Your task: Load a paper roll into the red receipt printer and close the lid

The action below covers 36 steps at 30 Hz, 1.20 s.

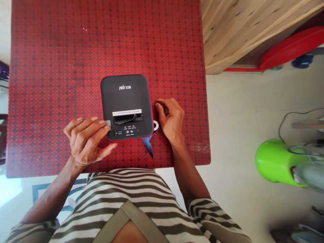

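Note:
A square black printer (126,98) with a red edge and a FEIE logo lies on the table. Its slot (128,118) holds a dark, ragged-edged strip under a white warning label. My left hand (87,136) is at the printer's lower left corner, fingers stretched and thumb apart, its fingertips touching a small grey piece (108,124) there. Beside the printer's right edge, my right hand (172,116) is curled with thumb and forefinger together; whatever is between them, if anything, cannot be made out. A white ring-shaped thing (156,126) shows partly under the printer's edge.
A pointed blue piece (149,146) sticks out below the printer on the red patterned table (76,50). Wooden boards (240,30) adjoin the table's right side. On the floor stand a bright green bucket (272,161) and, further back, a red object (291,47).

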### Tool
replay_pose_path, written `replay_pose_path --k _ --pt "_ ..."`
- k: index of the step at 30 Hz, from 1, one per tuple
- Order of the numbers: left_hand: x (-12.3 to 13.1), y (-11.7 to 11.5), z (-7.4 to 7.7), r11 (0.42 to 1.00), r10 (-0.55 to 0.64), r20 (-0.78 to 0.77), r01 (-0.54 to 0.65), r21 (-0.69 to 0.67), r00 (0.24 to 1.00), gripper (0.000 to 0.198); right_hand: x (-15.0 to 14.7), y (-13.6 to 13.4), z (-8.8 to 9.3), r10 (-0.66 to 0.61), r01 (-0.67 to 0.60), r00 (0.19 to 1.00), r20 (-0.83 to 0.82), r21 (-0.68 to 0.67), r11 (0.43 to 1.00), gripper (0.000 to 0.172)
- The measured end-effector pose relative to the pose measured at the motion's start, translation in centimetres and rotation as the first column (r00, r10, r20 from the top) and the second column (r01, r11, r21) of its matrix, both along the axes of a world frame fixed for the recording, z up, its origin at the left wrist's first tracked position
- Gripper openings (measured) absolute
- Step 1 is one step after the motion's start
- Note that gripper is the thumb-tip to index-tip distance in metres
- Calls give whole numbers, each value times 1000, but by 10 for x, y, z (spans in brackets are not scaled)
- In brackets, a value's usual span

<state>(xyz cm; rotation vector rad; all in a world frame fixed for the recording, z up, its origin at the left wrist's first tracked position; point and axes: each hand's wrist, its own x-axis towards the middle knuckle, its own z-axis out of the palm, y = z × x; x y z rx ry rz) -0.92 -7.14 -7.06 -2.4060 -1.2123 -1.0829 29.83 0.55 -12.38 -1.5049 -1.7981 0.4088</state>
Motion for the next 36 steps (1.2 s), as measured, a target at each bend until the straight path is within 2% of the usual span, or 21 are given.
replay_pose_path --k 5,9,15,19,26,29,32,34,36 --pt "-2 -2 0 999 -16 -36 17 35 999 53 -2 0 0 9 -9 1000 21 -7 1000 15" --pt "-5 -3 -2 1000 22 -65 -22 -9 998 50 0 0 0 1 0 999 37 -25 1000 15" --pt "1 -3 -8 996 39 59 -34 -81 998 61 -1 0 -1 4 -4 1000 11 -11 1000 14" --pt "4 -2 -8 985 82 123 -62 -162 989 57 -1 -1 0 -3 4 999 36 -6 1000 15" --pt "3 1 -6 965 58 196 -5 -262 979 51 1 0 -4 22 -22 1000 0 8 1000 13" --pt "5 1 -11 964 59 217 1 -267 974 54 0 -2 15 16 -14 997 -69 31 999 11" --pt "6 2 -16 982 37 221 6 -189 974 55 -9 -5 54 40 -31 996 -74 115 993 12" --pt "5 2 -18 989 2 226 32 -145 974 54 -24 -4 81 164 -163 987 4 124 979 13" --pt "3 2 -19 988 -17 230 51 -143 973 55 -43 3 102 326 -338 932 159 55 940 16"
